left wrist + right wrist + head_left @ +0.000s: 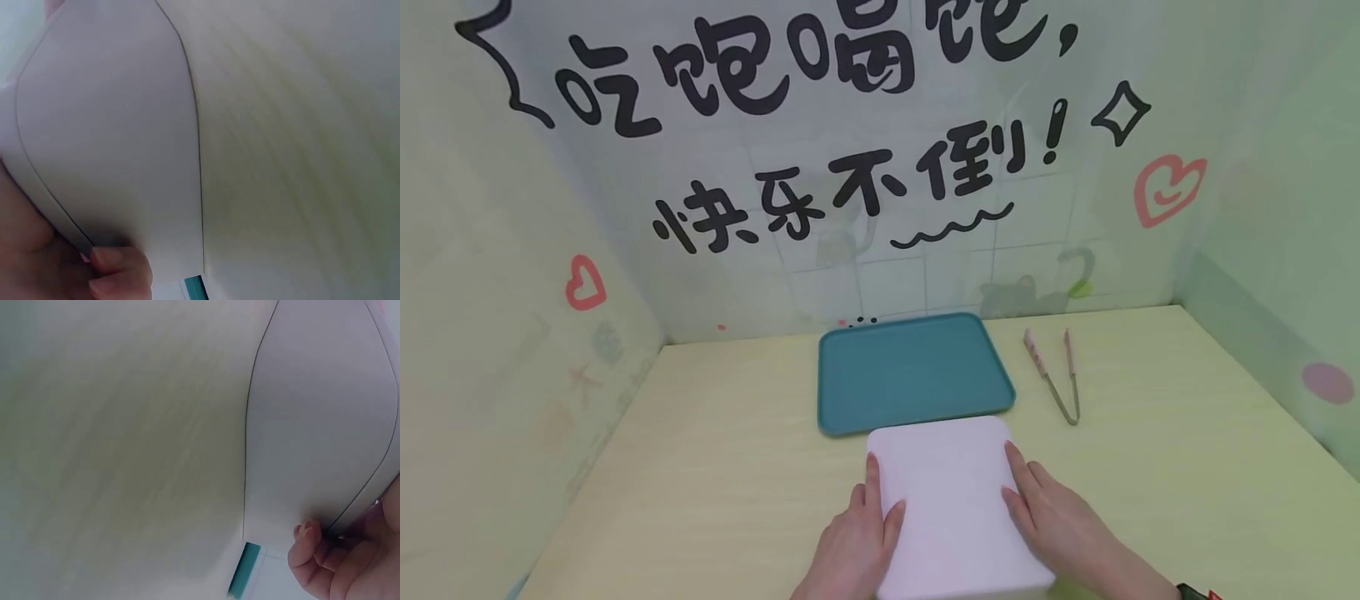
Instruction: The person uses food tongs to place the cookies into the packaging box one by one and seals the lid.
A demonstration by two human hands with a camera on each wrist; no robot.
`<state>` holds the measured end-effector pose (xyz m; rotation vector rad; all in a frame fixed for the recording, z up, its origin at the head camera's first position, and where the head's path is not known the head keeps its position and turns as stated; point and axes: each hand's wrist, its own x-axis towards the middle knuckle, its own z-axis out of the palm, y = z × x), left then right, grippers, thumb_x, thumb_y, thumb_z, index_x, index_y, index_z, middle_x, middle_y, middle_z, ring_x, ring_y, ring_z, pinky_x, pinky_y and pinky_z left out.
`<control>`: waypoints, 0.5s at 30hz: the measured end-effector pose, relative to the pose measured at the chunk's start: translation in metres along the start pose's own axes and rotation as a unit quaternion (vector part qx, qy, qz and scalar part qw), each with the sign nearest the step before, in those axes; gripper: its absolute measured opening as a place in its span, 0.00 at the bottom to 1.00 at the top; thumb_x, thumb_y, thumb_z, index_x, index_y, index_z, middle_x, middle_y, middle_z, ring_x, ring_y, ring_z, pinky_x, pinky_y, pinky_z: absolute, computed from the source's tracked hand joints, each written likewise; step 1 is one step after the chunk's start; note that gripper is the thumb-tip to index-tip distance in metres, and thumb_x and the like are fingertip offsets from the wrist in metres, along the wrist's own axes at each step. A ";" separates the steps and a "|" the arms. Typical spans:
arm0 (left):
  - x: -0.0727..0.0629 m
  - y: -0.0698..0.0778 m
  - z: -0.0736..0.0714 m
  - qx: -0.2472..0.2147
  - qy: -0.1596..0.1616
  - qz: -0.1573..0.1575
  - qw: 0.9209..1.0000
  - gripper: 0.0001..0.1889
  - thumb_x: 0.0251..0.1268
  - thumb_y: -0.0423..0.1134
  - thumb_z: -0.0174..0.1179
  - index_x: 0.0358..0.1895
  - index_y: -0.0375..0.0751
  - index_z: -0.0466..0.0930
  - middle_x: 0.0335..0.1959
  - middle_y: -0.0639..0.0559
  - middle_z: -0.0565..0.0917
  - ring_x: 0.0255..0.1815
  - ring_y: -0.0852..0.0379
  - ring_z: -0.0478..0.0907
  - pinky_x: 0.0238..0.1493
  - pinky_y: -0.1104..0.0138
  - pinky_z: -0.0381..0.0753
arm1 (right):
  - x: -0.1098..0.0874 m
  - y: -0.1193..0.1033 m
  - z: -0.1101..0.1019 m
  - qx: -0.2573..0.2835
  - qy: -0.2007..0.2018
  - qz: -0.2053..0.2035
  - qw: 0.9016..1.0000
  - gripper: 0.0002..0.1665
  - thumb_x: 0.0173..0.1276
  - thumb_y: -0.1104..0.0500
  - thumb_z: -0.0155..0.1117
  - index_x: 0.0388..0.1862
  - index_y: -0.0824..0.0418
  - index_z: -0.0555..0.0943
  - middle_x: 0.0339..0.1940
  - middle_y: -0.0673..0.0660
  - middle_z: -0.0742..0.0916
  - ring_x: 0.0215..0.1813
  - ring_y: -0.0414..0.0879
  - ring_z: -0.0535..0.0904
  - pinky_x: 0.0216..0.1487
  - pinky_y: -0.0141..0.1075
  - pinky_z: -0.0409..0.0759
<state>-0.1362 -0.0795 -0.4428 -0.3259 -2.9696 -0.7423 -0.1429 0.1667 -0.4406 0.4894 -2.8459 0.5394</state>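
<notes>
A white box with rounded corners [947,508] stands on the table in front of me, at the bottom middle of the head view. My left hand [855,537] grips its left side, thumb on the top edge and fingers along the side. On the opposite side my right hand [1063,521] holds it the same way. Up close in the left wrist view, a thin seam runs below the top edge of the box [112,125], and the curled fingers [122,272] press its side. The right wrist view shows bent fingers [309,547] against the other side.
A teal tray [910,375] lies just beyond the box, near the back wall. To its right are tongs [1037,357] with pink handles, spread in a V. A printed cloth wall [850,275] bounds the table [715,467] at the back and both sides.
</notes>
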 end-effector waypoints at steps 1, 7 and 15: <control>0.000 0.000 0.000 0.005 0.000 0.000 1.000 0.36 0.68 0.53 0.44 0.68 0.29 0.48 0.31 0.46 0.69 0.12 0.54 0.63 0.14 0.61 0.65 | 0.000 0.000 0.000 -0.004 0.003 -0.003 1.000 0.31 0.66 0.56 0.55 0.64 0.69 0.64 0.39 0.58 0.76 0.34 0.48 0.75 0.37 0.44 0.76; 0.004 0.000 0.000 0.034 0.009 0.037 0.999 0.36 0.68 0.52 0.44 0.67 0.26 0.48 0.29 0.46 0.69 0.10 0.55 0.61 0.11 0.63 0.62 | 0.002 0.002 -0.003 -0.003 -0.011 0.016 1.000 0.31 0.66 0.54 0.55 0.65 0.67 0.64 0.36 0.55 0.75 0.28 0.46 0.73 0.29 0.42 0.75; 0.017 0.000 -0.014 0.050 0.002 0.046 0.998 0.35 0.67 0.56 0.43 0.63 0.27 0.57 0.34 0.41 0.69 0.20 0.50 0.69 0.13 0.62 0.66 | 0.015 0.014 -0.022 -0.026 0.049 -0.003 0.998 0.29 0.64 0.50 0.58 0.58 0.67 0.71 0.34 0.57 0.77 0.33 0.50 0.74 0.22 0.40 0.74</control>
